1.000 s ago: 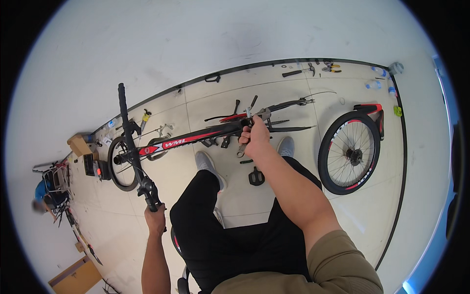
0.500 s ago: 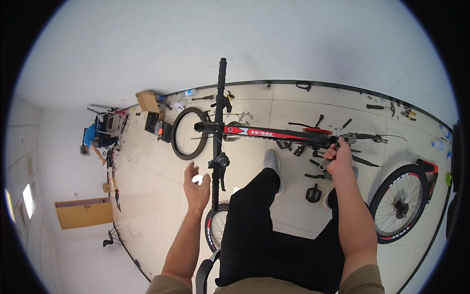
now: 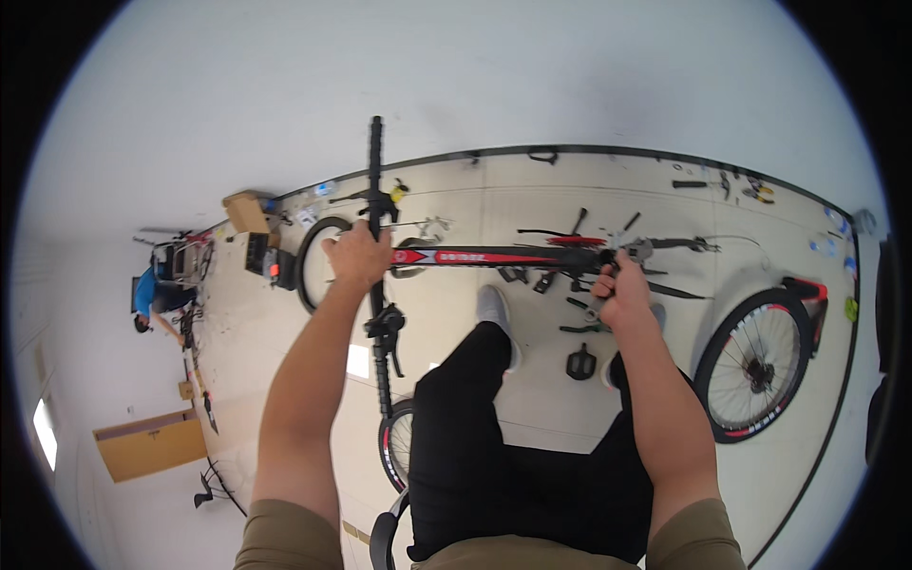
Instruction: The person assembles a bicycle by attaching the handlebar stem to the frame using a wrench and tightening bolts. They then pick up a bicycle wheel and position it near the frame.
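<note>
A red and black bicycle frame [image 3: 494, 256] lies across the view, its black handlebar [image 3: 377, 157] on the left. My left hand [image 3: 363, 256] is closed over the handlebar stem, which it largely hides. At the seat end of the frame, my right hand [image 3: 622, 293] is wrapped around a grey metal wrench [image 3: 640, 250]. The wrench's head shows just above the fingers, close against the frame; blur hides its exact contact. Below the frame, a black pedal [image 3: 581, 362] lies on the floor beside my shoe.
A loose wheel [image 3: 757, 367] is at right and a tyre [image 3: 312, 275] at left. A hammer [image 3: 703, 183] and yellow-handled pliers [image 3: 758, 190] lie along the wall. A cardboard box [image 3: 247, 213] stands far left; beyond it a person in blue [image 3: 145, 290] bends over parts.
My left hand has moved up from beside the handlebar onto the stem and closed there. My right hand stays on the wrench at the frame. The whole view has shifted.
</note>
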Tool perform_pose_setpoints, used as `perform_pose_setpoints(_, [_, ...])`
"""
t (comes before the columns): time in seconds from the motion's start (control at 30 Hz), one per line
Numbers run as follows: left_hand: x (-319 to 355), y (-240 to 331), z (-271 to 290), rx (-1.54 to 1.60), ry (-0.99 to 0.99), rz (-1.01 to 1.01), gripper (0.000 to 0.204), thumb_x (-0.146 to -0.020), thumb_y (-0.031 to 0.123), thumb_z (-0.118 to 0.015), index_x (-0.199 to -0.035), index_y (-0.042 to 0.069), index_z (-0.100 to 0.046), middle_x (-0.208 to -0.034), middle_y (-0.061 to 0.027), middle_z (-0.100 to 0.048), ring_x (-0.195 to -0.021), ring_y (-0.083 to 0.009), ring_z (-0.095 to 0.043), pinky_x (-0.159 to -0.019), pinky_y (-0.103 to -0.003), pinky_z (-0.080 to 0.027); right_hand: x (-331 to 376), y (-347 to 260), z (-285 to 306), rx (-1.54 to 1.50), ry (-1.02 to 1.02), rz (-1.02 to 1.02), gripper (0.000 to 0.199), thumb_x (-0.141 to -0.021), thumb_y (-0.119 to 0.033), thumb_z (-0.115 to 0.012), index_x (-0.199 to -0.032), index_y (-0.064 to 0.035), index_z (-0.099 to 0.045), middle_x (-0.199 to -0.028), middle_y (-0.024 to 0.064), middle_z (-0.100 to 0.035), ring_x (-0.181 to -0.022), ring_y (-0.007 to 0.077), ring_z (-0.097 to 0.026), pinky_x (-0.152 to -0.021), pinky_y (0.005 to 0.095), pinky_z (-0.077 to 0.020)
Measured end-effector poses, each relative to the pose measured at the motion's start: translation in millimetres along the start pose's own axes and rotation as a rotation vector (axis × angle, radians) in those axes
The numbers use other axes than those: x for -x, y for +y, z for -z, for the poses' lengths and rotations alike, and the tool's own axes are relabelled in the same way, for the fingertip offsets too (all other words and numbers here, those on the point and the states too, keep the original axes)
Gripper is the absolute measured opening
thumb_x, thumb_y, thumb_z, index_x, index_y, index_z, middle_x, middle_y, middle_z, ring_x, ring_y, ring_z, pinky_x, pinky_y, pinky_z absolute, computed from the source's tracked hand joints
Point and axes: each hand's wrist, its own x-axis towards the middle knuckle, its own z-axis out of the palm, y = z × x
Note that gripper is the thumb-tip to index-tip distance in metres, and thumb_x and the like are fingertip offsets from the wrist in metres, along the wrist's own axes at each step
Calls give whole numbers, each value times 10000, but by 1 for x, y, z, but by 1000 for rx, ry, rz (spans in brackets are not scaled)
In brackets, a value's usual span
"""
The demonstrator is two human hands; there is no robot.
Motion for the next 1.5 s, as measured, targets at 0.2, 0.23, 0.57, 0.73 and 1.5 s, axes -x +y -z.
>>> perform_pose_setpoints(0.2, [-22,17,5,133,-104,15,498,-902,417,-517,-1100,-22,-641,-1079,-290,-687,-1047,-442,-663,-940,-521,-504,-7,-3,8,-34,32,-12,231,-1036,-337,-539,-960,-129,-472,-717,13,-485,-497,101,-355,-416,269,-285])
perform_pose_setpoints(0.23, [-17,22,14,142,-103,71,488,-895,413,-536,-1124,-1,-658,-1108,-263,-690,-1066,-429,-659,-947,-517,-499,-2,-2,5,-14,32,-14,226,-1036,-335,-539,-961,-134,-470,-712,11,-481,-494,100,-351,-414,270,-282])
perform_pose_setpoints(0.57, [-10,25,8,229,102,82,502,-926,507,-516,-1012,33,-656,-953,-251,-705,-932,-431,-674,-841,-526,-501,13,-15,0,33,54,13,147,-1009,-223,-524,-936,-107,-471,-687,8,-456,-478,91,-321,-410,275,-254])
perform_pose_setpoints(0.73, [-11,15,2,283,165,93,550,-946,535,-448,-1026,44,-683,-923,-243,-710,-915,-425,-680,-824,-522,-504,22,-13,-7,127,69,69,76,-992,-181,-511,-1009,-107,-509,-691,1,-456,-484,88,-327,-422,275,-269])
perform_pose_setpoints(1.5, [-12,18,9,241,88,90,332,-834,357,-599,-1003,75,-646,-897,-194,-713,-890,-382,-688,-807,-496,-509,7,-50,-16,164,-43,307,190,-958,-174,-601,-1117,-75,-565,-793,27,-551,-516,83,-387,-429,253,-278])
